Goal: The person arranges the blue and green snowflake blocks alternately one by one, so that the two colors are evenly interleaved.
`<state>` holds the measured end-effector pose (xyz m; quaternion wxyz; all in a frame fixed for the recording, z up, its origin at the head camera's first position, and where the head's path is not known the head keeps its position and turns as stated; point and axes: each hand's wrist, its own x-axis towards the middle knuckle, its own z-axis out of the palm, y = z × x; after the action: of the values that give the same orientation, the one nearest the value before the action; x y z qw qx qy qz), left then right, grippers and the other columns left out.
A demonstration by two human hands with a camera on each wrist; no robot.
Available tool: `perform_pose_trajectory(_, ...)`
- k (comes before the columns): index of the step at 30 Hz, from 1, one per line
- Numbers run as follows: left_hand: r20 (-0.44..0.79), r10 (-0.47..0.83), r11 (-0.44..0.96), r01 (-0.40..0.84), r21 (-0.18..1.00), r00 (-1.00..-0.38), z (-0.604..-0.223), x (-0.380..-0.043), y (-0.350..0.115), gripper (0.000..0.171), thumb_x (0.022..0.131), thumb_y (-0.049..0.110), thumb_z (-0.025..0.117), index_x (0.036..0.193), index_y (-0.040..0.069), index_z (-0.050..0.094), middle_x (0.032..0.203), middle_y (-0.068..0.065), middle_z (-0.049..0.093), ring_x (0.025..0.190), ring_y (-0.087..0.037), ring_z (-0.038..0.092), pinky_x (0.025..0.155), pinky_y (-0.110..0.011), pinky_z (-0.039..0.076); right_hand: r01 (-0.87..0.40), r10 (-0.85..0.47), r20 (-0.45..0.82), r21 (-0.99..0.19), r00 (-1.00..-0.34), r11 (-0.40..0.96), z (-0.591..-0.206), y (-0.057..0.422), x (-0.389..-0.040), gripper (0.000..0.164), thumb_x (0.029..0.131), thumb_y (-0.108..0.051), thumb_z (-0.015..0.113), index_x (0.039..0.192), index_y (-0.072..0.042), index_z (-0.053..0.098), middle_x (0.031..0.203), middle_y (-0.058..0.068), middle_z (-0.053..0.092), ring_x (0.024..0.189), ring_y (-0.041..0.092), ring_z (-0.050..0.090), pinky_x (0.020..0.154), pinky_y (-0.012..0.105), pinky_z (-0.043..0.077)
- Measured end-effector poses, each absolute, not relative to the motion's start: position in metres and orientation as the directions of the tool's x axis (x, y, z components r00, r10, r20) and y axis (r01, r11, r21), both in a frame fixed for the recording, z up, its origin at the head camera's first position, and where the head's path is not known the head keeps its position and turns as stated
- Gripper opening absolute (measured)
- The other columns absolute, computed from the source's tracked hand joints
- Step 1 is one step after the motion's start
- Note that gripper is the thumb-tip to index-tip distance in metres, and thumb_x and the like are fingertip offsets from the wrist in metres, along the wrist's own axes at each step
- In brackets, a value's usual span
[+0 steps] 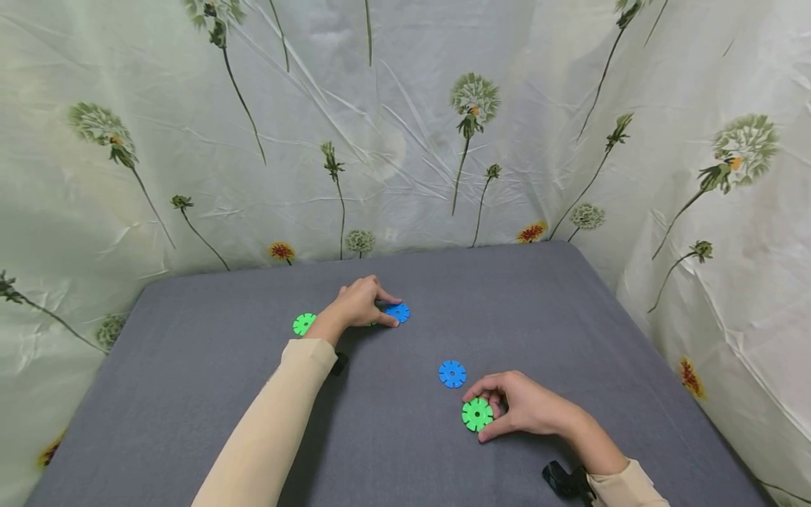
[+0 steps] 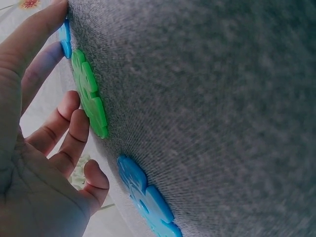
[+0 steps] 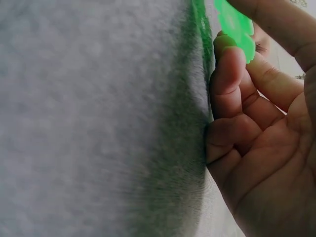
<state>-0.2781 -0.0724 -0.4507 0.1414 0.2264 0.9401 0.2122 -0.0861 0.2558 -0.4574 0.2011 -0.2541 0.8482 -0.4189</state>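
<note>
At the far middle of the table, my left hand [image 1: 361, 303] pinches a blue notched plastic disc [image 1: 398, 313] by its edges between thumb and a finger. In the left wrist view a green disc [image 2: 90, 94] and another blue disc [image 2: 148, 197] lie beside that hand's curled fingers. My right hand [image 1: 529, 405], near the front right, holds a green notched disc [image 1: 477, 414] by its rim between thumb and fingertips, its face toward the head camera. The same green disc [image 3: 237, 29] is partly hidden by fingers in the right wrist view.
A loose blue disc [image 1: 453, 374] lies just beyond the right hand. Left of the left wrist a green disc [image 1: 304, 324] lies flat, partly covered. Grey cloth covers the table [image 1: 393, 429]; a flower-printed curtain [image 1: 405, 141] hangs behind and at the sides.
</note>
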Motion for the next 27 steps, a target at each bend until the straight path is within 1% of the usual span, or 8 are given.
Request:
perform_pose_trajectory(5,-0.175,0.487,0.806,0.362,0.468,-0.856,-0.45,-0.276,-0.072,0.051,0.087,0.044,0.091,0.135,0.036,0.076,0.13,-0.003,0.061,0.119,-0.025,0.056,0.108,-0.057,0.038,-0.256,-0.588,-0.126,-0.813,-0.799,0.523,-0.452,0.258,-0.092,0.044,0.081,-0.031,0.096,0.119,-0.018,0.078,0.091,-0.012,0.067,0.079,0.002,0.06,0.073,0.022,0.051)
perform_pose_trajectory(10,-0.177,0.487,0.804,0.36,0.473,-0.855,-0.449,-0.276,-0.072,0.051,0.087,0.043,0.091,0.135,0.036,0.077,0.13,-0.003,0.06,0.121,-0.025,0.056,0.109,-0.057,0.038,-0.267,-0.553,-0.111,-0.786,-0.826,0.558,-0.44,0.261,-0.108,0.045,0.082,-0.03,0.096,0.122,-0.019,0.078,0.092,-0.011,0.067,0.081,0.007,0.06,0.073,0.023,0.05)
perform_pose_trajectory(13,-0.171,0.488,0.8,0.361,0.478,-0.856,-0.448,-0.276,-0.073,0.05,0.086,0.043,0.091,0.134,0.036,0.077,0.129,-0.003,0.061,0.121,-0.025,0.057,0.108,-0.056,0.038,-0.289,-0.524,-0.08,-0.759,-0.848,0.584,-0.431,0.264,-0.123,0.045,0.082,-0.03,0.096,0.122,-0.019,0.078,0.093,-0.009,0.067,0.083,0.01,0.059,0.074,0.025,0.049)
perform_pose_trajectory(18,-0.166,0.491,0.799,0.366,0.477,-0.855,-0.447,-0.277,-0.073,0.05,0.086,0.043,0.092,0.134,0.036,0.077,0.125,-0.003,0.061,0.116,-0.023,0.057,0.105,-0.054,0.038,-0.322,-0.453,0.002,-0.705,-0.891,0.631,-0.423,0.262,-0.153,0.045,0.083,-0.031,0.095,0.123,-0.019,0.079,0.098,-0.005,0.066,0.088,0.013,0.059,0.075,0.027,0.048)
perform_pose_trajectory(21,-0.166,0.492,0.801,0.369,0.472,-0.855,-0.448,-0.278,-0.073,0.05,0.086,0.043,0.091,0.134,0.037,0.077,0.124,-0.002,0.061,0.114,-0.022,0.057,0.103,-0.053,0.038,-0.325,-0.408,0.046,-0.688,-0.912,0.649,-0.422,0.257,-0.173,0.045,0.083,-0.029,0.096,0.123,-0.017,0.08,0.102,-0.001,0.065,0.09,0.017,0.059,0.079,0.031,0.049)
perform_pose_trajectory(24,-0.167,0.489,0.802,0.366,0.472,-0.856,-0.449,-0.278,-0.073,0.051,0.086,0.043,0.092,0.134,0.037,0.077,0.125,-0.002,0.061,0.114,-0.022,0.057,0.102,-0.052,0.038,-0.319,-0.378,0.068,-0.683,-0.923,0.657,-0.423,0.25,-0.191,0.046,0.082,-0.026,0.096,0.124,-0.015,0.08,0.103,0.002,0.063,0.091,0.019,0.058,0.084,0.035,0.048)
perform_pose_trajectory(27,-0.167,0.488,0.803,0.365,0.472,-0.857,-0.451,-0.277,-0.073,0.051,0.086,0.043,0.092,0.134,0.037,0.077,0.126,-0.002,0.061,0.115,-0.022,0.057,0.103,-0.053,0.038,-0.307,-0.362,0.062,-0.672,-0.93,0.674,-0.424,0.243,-0.207,0.046,0.083,-0.026,0.096,0.124,-0.014,0.08,0.104,0.004,0.063,0.093,0.018,0.057,0.087,0.036,0.048)
